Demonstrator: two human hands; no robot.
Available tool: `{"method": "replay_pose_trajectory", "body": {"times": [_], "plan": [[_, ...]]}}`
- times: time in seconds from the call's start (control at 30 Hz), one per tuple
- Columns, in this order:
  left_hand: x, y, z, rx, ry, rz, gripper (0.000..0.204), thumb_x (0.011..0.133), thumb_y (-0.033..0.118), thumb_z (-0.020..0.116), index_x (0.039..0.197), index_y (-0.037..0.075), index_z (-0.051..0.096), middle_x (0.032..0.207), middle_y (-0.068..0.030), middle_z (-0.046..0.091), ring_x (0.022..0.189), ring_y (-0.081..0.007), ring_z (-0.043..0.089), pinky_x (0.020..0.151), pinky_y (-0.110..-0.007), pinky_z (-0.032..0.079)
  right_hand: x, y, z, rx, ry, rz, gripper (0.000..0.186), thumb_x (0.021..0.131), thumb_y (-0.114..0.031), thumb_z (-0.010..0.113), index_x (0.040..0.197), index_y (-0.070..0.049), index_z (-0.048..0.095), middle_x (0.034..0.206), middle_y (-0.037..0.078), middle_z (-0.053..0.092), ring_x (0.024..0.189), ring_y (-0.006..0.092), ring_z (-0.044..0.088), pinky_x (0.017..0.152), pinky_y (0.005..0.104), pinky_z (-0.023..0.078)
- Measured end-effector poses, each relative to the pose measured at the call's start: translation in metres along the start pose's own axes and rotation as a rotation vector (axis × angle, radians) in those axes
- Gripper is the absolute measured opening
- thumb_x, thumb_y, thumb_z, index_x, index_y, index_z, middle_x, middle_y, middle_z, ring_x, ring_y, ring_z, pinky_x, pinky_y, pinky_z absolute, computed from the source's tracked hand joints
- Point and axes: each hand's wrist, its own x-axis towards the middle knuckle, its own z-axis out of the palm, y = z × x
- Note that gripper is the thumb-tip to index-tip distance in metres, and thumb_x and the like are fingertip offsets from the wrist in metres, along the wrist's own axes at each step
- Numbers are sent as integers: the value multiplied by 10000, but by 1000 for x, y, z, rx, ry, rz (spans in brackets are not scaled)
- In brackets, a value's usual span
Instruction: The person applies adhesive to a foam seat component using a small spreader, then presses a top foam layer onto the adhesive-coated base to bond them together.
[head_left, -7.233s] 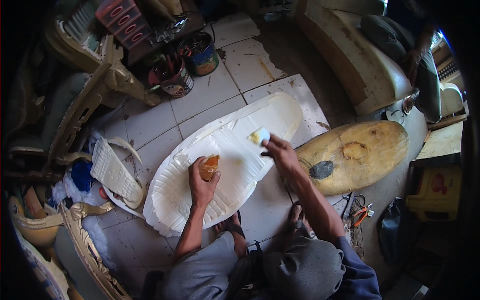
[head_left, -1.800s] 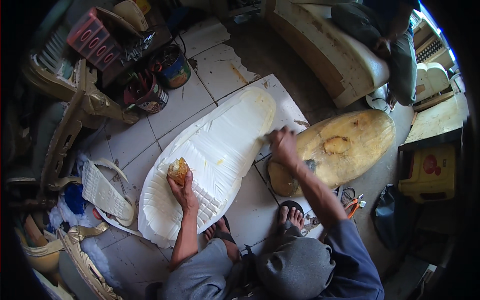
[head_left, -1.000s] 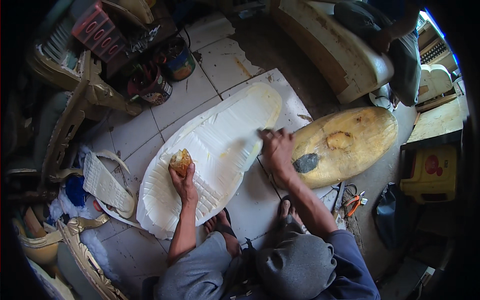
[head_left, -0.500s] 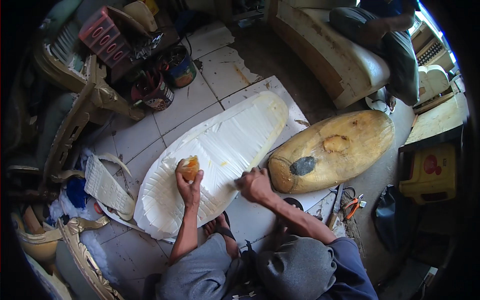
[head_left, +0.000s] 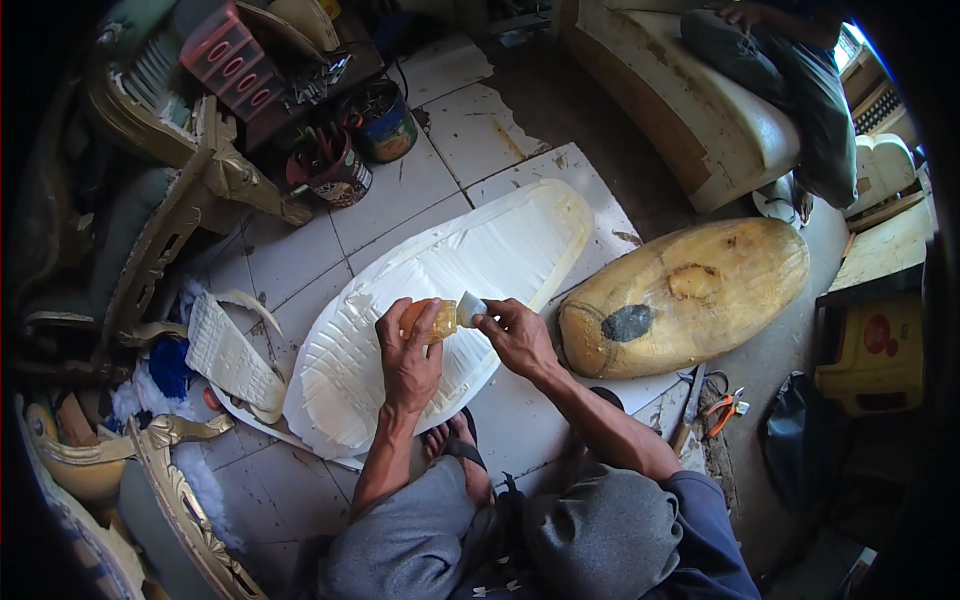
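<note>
My left hand [head_left: 411, 376] is wrapped round a small amber, see-through jar [head_left: 445, 320], tilted with its mouth toward the right. My right hand [head_left: 524, 342] pinches a flat, pale grey-white spreader [head_left: 469, 306] at that mouth; whether its tip is inside I cannot tell. Both hands are over a long white foam seat pad [head_left: 520, 232], its surface wrinkled and ridged. Right of it lies a yellowish-brown foam seat pad [head_left: 735, 300] of similar oval shape, with a dark patch and a hollow.
The foam lies on a white board [head_left: 612, 215] over tiles. Orange-handled pliers [head_left: 722, 412] and a knife [head_left: 690, 410] are at right. Tool buckets [head_left: 380, 120] and carved gilded frames [head_left: 180, 215] stand left. A person [head_left: 790, 90] sits on a sofa [head_left: 690, 110] at far right.
My left hand has turned the jar over to the right. My right hand has lifted off the foam's edge and brought the spreader to the jar's mouth. The view has shifted slightly.
</note>
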Motion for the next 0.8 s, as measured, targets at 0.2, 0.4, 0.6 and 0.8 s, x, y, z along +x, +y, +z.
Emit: {"method": "replay_pose_trajectory", "body": {"times": [0.2, 0.4, 0.6, 0.8], "plan": [[-1, 2, -1, 57, -20, 29, 814, 750, -88, 763, 1468, 234, 555, 1405, -165, 442, 1296, -387, 447, 1063, -481, 439, -1, -3, 3, 57, -32, 14, 420, 966, -362, 659, 1238, -50, 731, 1125, 218, 704, 1027, 378, 700, 912, 443, 535], [-3, 3, 0, 30, -39, -1, 811, 747, -96, 764, 1461, 227, 557, 1401, -170, 440, 1301, -387, 445, 1065, -478, 439, -1, 0, 4, 62, -13, -3, 414, 962, -342, 664, 1234, -37, 730, 1123, 217, 709, 1020, 378, 705, 910, 442, 540], [-2, 5, 2, 2, -23, -17, 793, 750, -104, 764, 1448, 213, 563, 1389, -171, 440, 1299, -381, 449, 1060, -472, 447, -2, -1, 2, 55, -14, -4, 414, 959, -332, 666, 1234, -30, 728, 1124, 212, 708, 1020, 379, 705, 906, 445, 541], [-3, 7, 4, -28, -11, -52, 773, 756, -98, 766, 1448, 176, 557, 1360, -170, 439, 1272, -362, 478, 1048, -451, 467, -2, -2, 1, 69, -10, -20, 366, 964, -284, 658, 1238, -50, 728, 1122, 191, 706, 992, 366, 707, 880, 432, 543]]}}
